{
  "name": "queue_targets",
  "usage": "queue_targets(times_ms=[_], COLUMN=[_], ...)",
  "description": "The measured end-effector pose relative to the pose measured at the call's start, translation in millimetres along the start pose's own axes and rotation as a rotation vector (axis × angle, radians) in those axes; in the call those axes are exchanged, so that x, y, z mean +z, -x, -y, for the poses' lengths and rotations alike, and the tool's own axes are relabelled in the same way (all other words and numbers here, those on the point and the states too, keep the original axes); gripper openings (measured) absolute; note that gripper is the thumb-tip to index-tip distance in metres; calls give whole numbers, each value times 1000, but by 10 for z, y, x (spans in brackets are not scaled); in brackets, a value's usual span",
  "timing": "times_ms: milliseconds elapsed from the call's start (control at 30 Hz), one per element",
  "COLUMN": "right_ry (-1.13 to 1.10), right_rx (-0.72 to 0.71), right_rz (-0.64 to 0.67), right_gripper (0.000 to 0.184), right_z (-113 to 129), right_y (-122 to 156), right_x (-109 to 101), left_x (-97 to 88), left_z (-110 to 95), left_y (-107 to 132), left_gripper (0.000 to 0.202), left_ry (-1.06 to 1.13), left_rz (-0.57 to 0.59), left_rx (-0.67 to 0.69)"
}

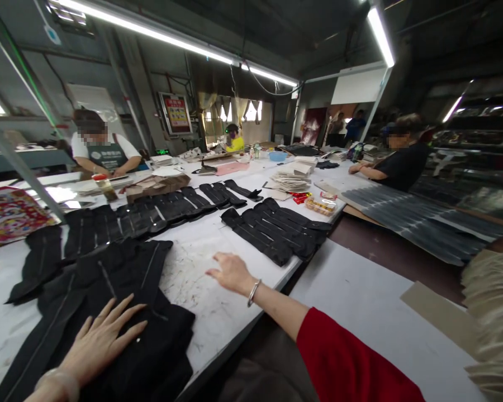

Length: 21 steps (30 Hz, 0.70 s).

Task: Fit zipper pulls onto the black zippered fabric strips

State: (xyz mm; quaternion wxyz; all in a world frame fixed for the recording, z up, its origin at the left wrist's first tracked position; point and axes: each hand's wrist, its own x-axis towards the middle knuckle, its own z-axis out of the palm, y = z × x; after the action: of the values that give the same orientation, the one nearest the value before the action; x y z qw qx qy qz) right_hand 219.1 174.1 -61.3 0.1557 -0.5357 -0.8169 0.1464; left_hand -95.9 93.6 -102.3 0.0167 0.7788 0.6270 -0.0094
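Lower left: black pile (126, 273), by my judgement still to be laid out; left hand (104, 332) flat on top, fingers spread, gripping nothing. Left to centre: long row (129, 220), beyond that hand, apparently done. Centre: right hand (230, 273), loosely extended, empty, over the table (188, 273); contact I cannot tell. Right of centre: short row (279, 231), near it, seemingly done.

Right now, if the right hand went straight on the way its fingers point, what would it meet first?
Likely the black pieces under the left hand, at their far right corner; the height of the right hand is unclear, so it might brush scattered scraps first.
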Motion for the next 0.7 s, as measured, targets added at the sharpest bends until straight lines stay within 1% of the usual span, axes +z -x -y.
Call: queue_targets(times_ms=[33,67,100,133,200,300,367,467,500,533,567,633,667,700], right_ry=[61,122,180,234,325,415,446,453,445,431,411,352,312,265], right_rx=[63,121,174,219,282,327,335,348,358,372,388,423,441,457], right_rz=[-14,-26,-30,-29,-13,40,69,105,118,131,145,174,190,208], right_gripper=[40,38,36,35,33,32,32,31,31,31,31,32,32,32], right_z=[-232,-460,-677,-877,-1210,-1539,-1662,-1755,-1773,-1788,-1800,-1820,-1827,-1831], right_y=[-26,-46,-62,-75,-101,-153,-204,-314,-358,-405,-454,-548,-591,-629], right_x=[-30,-61,-92,-118,-144,-105,-47,21,27,22,7,-45,-77,-109], left_x=[110,179,207,197,102,-86,-172,-244,-260,-273,-281,-274,-253,-218], left_z=[28,54,77,99,145,231,297,349,333,291,218,-26,-195,-390], left_y=[9,27,50,74,125,201,242,272,278,284,293,321,339,358], left_gripper=[39,41,43,45,49,45,43,44,43,40,37,35,36,39], left_ry=[-22,-25,-10,22,87,142,169,213,224,239,271,427,568,746], left_rz=[21,41,63,80,103,121,135,148,118,58,-24,-200,-251,-257], left_rx=[-20,-50,-77,-99,-130,-153,-161,-151,-151,-153,-157,-185,-202,-236])
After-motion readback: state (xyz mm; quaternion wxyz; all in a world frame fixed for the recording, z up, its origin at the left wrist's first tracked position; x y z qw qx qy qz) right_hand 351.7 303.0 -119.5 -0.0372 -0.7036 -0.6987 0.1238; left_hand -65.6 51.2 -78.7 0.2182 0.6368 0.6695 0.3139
